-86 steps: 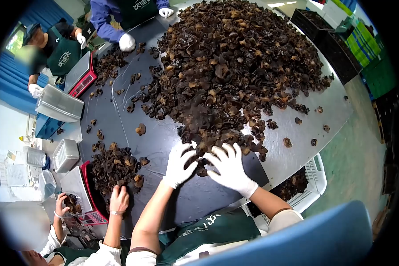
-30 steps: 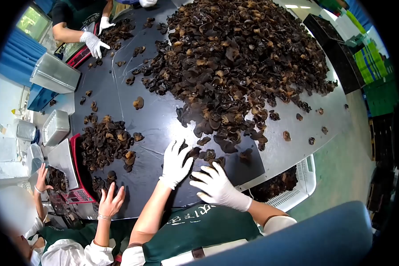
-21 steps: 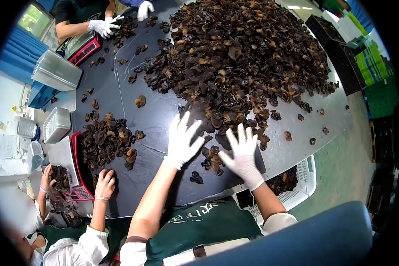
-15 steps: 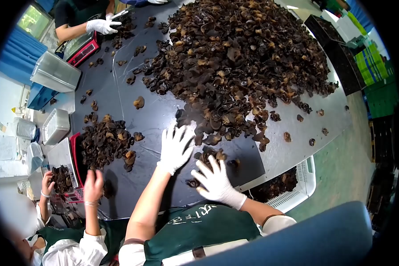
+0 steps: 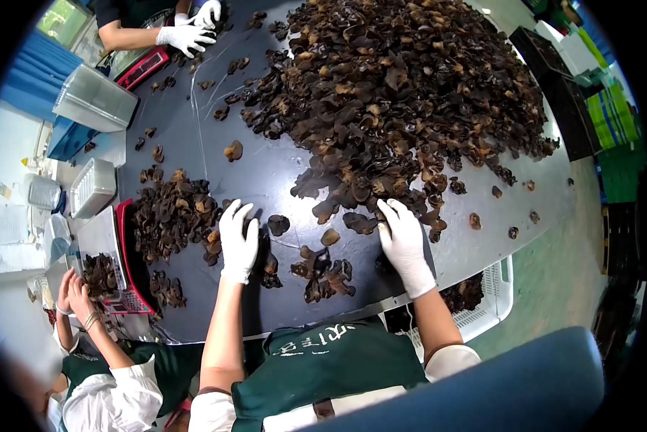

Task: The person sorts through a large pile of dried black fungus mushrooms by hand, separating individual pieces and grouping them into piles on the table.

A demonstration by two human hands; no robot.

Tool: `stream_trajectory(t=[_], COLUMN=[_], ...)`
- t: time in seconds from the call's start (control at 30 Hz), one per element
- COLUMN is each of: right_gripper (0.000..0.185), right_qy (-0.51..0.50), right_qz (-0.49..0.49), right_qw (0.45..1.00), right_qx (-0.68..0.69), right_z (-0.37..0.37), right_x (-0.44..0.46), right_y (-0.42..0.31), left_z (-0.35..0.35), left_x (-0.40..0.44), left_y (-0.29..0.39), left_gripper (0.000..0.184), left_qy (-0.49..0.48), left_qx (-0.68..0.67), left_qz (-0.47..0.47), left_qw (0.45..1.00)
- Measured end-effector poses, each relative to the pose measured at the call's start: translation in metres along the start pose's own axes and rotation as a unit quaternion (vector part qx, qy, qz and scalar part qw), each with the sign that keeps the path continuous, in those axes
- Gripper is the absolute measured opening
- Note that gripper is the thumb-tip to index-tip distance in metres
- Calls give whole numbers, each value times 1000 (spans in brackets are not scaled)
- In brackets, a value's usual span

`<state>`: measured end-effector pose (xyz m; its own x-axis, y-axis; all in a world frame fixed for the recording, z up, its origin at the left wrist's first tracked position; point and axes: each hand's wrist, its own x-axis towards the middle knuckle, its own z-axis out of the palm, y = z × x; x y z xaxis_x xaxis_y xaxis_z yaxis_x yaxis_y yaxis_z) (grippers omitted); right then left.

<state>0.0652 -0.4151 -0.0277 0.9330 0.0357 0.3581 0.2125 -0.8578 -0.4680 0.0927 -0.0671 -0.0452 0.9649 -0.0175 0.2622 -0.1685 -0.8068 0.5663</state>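
Note:
Both my hands wear white gloves. My left hand (image 5: 238, 241) is open above the dark tabletop, fingers up and thumb apart, right of a small heap of wood ear mushrooms (image 5: 172, 216). My right hand (image 5: 405, 245) has its fingers stretched at the front edge of the big wood ear pile (image 5: 410, 93); whether its fingertips touch a piece I cannot tell. Between my hands lies a loose cluster of wood ears (image 5: 323, 275), with single pieces (image 5: 279, 225) around it. Nothing shows in either palm.
At lower left, a co-worker's bare hands (image 5: 77, 297) are beside a red scale (image 5: 127, 252) holding wood ears. Another person's gloved hands (image 5: 187, 36) work at upper left near a second red scale (image 5: 143, 68). A white basket (image 5: 502, 288) stands below the table's right edge.
My hands have moved apart, the left one leftward and the right one rightward and up to the pile. The cluster between them is now uncovered. The lower-left co-worker's hands have come together.

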Motion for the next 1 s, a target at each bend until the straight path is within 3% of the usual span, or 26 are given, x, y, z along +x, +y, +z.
stream_trajectory(t=[0.07, 0.13, 0.17, 0.2, 0.27, 0.3, 0.4, 0.47, 0.5, 0.57, 0.63, 0.7, 0.73, 0.77, 0.8, 0.83, 0.93, 1.0], right_gripper=[39, 34, 27, 25, 25, 26, 34, 49, 65, 89, 93, 93, 88, 80, 73, 70, 57, 55], right_qy=[-68, 0, 7, -50, -157, -273, -339, -245, -288, -294, -364, -341, -341, -276, -319, -356, -266, -280], right_qz=[1, 13, 101, 198, 161, 196, 217, 151, 193, 124, 135, 28, -4, -47, -52, -114, -266, -237], right_qw=[997, 998, 989, 973, 972, 942, 911, 950, 936, 945, 921, 940, 940, 953, 937, 920, 906, 890], right_qx=[38, 63, 107, 108, 66, 1, -90, -120, -67, -65, -36, 20, 30, 117, 133, 118, 196, 270], right_z=[7, -5, -20, -47, -89, -110, -140, -135, -128, -100, -71, -47, -29, -10, -4, 14, 34, 19], right_x=[-1, 2, 3, 5, -7, -13, -33, -35, -32, -44, -45, -50, -54, -61, -53, -54, -54, -30], right_y=[21, 22, 17, 12, 33, 40, 33, 12, 1, -11, -39, -67, -79, -90, -110, -120, -141, -142], left_z=[7, 10, 10, 10, 9, 10, 26, 38, 43, 61, 68, 63, 53, 43, 33, 24, -12, -34], left_x=[7, 13, 16, 19, 24, 27, 40, 51, 56, 51, 35, 22, 19, 16, 13, 7, -3, -7], left_y=[9, 14, 16, 16, 17, 17, 21, 42, 58, 74, 83, 83, 80, 73, 65, 55, 14, -13], left_gripper=[35, 36, 35, 35, 34, 34, 33, 39, 47, 64, 75, 78, 63, 52, 42, 35, 26, 28], left_qy=[5, -2, -2, -2, 1, 3, 18, 5, -18, -90, -147, -166, -132, -131, -129, -106, -51, -38], left_qx=[-27, -27, -35, -42, -37, -35, -37, -39, -9, 63, 77, 53, 35, 33, 33, 65, 164, 172], left_qz=[9, 9, 3, -2, -7, -9, 38, 85, 114, 167, 189, 198, 232, 234, 235, 218, 165, 103], left_qw=[1000, 1000, 999, 999, 999, 999, 998, 996, 993, 980, 968, 965, 963, 963, 963, 968, 971, 979])
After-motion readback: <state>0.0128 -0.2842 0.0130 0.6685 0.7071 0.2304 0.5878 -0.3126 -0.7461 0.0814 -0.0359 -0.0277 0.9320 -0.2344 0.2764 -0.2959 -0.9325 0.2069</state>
